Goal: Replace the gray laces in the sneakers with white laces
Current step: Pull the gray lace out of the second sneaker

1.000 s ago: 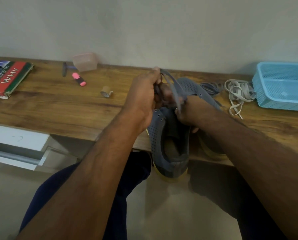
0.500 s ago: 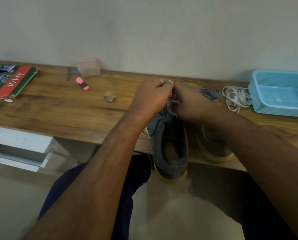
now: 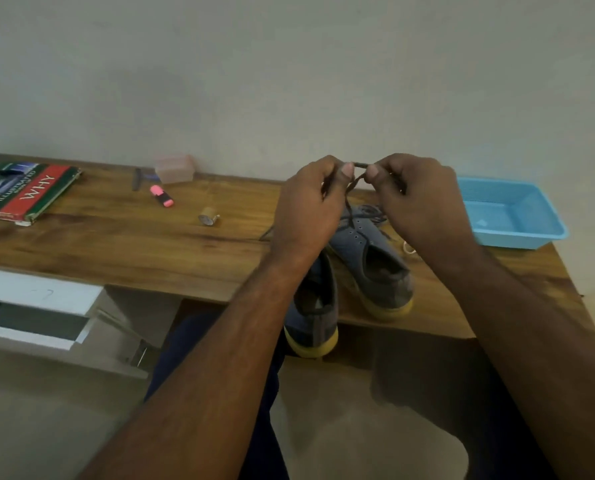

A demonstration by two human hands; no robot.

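Two grey sneakers with yellow soles stand side by side at the desk's front edge, the left sneaker [image 3: 315, 306] with its heel over the edge and the right sneaker [image 3: 372, 261] further on the desk. A grey lace [image 3: 353, 188] runs up from the sneakers to my two hands. My left hand [image 3: 309, 206] and my right hand [image 3: 413, 199] are raised above the shoes and each pinches the lace between thumb and fingers, a short taut piece spanning between them. A bit of white lace [image 3: 408, 247] shows beside my right wrist; the rest is hidden.
The wooden desk [image 3: 150, 251] holds a blue plastic basket [image 3: 510, 216] at the right, a book [image 3: 22, 192] at the far left, a pink highlighter [image 3: 162, 196], a pink translucent box [image 3: 174, 168], a dark pen [image 3: 137, 179] and a small tape roll [image 3: 207, 216]. An open white drawer [image 3: 36, 306] sits below left.
Both hands have lifted away from the sneaker, drawing the grey lace up with them. The view has shifted left, so the shoes and basket now sit further right.
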